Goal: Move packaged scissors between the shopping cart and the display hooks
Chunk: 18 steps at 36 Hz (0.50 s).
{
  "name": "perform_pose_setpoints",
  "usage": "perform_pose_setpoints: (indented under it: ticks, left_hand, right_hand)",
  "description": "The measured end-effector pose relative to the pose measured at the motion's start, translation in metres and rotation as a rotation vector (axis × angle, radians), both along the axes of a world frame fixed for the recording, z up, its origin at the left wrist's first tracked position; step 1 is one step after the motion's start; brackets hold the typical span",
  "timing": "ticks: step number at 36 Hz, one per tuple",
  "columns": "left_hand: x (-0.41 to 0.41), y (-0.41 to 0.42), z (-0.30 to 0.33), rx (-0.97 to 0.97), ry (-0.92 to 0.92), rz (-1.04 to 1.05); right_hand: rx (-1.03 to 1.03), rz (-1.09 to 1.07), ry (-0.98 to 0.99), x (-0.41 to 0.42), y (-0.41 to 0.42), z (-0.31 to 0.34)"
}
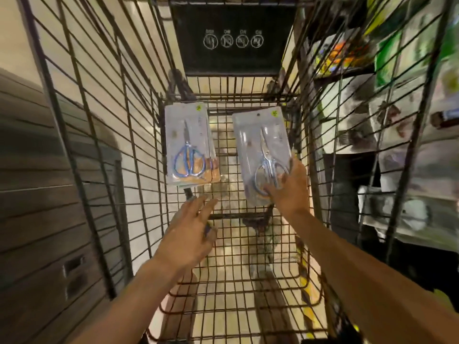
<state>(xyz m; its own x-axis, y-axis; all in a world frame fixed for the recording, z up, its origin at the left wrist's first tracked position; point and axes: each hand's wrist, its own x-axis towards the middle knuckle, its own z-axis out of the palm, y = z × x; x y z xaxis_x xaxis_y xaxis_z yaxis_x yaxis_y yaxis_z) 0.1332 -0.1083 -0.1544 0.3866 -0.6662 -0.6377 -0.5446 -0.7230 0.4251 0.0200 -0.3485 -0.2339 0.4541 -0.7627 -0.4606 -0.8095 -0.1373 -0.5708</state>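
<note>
Two clear packs of scissors lie inside the wire shopping cart [139,150]. The left pack [187,145] holds blue-handled scissors and rests on the cart floor against the left wall. The right pack [263,147] holds silver scissors, and my right hand [289,188] grips its lower right corner with the fingers over the handles. My left hand [192,232] hovers just below the left pack with its fingers spread, holding nothing. No display hooks can be made out.
A black safety placard [232,38] hangs on the cart's far end. Store shelves with blurred packaged goods [402,100] stand close on the right. A dark slatted panel [37,194] runs along the left.
</note>
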Motion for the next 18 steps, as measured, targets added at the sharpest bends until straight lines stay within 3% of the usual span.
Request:
perform_pose_setpoints:
  ticks: [6,12,18]
  left_hand:
    - [0.002,-0.007,0.000,-0.045,0.021,0.049]
    - [-0.001,-0.017,0.002,-0.011,0.079,0.110]
    - [-0.011,-0.015,-0.006,0.043,0.146,0.130]
  right_hand:
    - [-0.035,-0.095,0.005,0.003,0.005,0.018]
    - [0.052,-0.197,-0.179,-0.006,0.028,0.027]
    - [0.319,-0.341,-0.268,-0.049,0.065,0.031]
